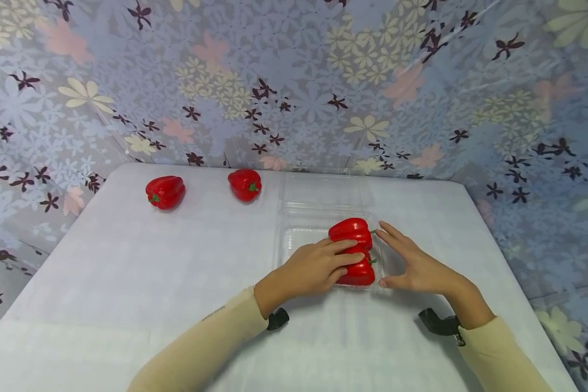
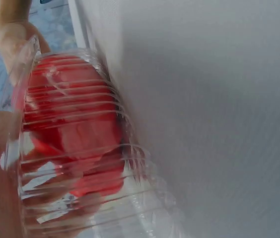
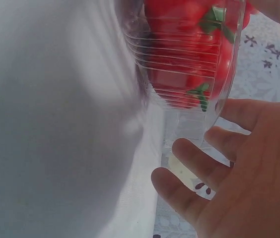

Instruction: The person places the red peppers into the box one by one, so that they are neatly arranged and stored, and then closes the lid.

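In the head view two red bell peppers lie side by side in the right part of a clear plastic clamshell container: the rear bell pepper and the front bell pepper. My left hand reaches over the container from the left, its extended fingers resting on the peppers. Beside the right wall is my right hand, fingers and thumb spread, holding nothing. Its fingertips come close to the container wall in the right wrist view; contact is hard to tell. Through the ribbed side, the left wrist view shows red peppers.
Two more red bell peppers lie at the back left of the white-covered table: one pepper farther left, another pepper nearer the container. The container's clear lid lies folded back toward the flower-patterned backdrop.
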Tool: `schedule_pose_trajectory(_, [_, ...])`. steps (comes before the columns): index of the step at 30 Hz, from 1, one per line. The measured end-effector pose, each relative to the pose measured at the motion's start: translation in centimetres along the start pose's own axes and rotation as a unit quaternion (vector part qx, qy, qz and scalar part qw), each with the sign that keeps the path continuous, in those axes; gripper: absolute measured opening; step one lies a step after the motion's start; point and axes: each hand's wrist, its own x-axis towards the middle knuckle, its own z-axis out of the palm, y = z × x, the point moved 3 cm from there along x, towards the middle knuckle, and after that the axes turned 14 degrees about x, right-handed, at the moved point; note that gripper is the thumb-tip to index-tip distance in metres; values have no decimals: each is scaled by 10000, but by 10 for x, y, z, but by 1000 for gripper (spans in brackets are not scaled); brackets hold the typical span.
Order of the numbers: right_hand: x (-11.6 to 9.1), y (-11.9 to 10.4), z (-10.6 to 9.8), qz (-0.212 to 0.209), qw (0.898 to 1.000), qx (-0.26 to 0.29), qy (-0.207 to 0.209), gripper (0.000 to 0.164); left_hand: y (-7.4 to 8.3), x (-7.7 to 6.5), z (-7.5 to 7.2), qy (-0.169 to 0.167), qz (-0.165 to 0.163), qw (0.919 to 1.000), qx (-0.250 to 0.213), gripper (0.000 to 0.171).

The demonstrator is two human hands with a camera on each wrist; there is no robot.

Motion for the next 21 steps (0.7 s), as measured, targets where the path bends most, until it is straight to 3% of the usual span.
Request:
schedule_pose_trajectory(7, [-1,1,2,-34,10000,56,-36,99,3,-3,1,93,16,9999,83,49])
schedule_pose_trajectory(13, [3,-1,-2,-93,9999,55,-49,98,2,-5,-3,312,-62,9991,-267,47])
schedule_pose_trajectory(21, [3,1,-3,-107,9999,78,-84,99,3,-6,-9,570,137,9969,-517,47])
